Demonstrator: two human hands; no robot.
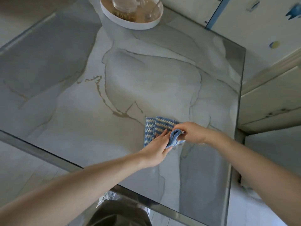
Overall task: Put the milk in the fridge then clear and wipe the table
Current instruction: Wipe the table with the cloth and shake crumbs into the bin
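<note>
A blue-and-cream striped cloth (158, 126) lies on the grey marble-look table (130, 79), near its right front part. My left hand (156, 148) rests flat on the cloth's near side, fingers stretched out and pressing it down. My right hand (192, 132) pinches the cloth's right edge, which is lifted and folded over. No milk is in view.
A round white tray (153, 25) with a glass jar (125, 7) and other glassware stands at the table's far edge. Cream cabinets (268, 95) run along the right, close to the table's right edge. A dark chair back (120, 212) sits below the near edge.
</note>
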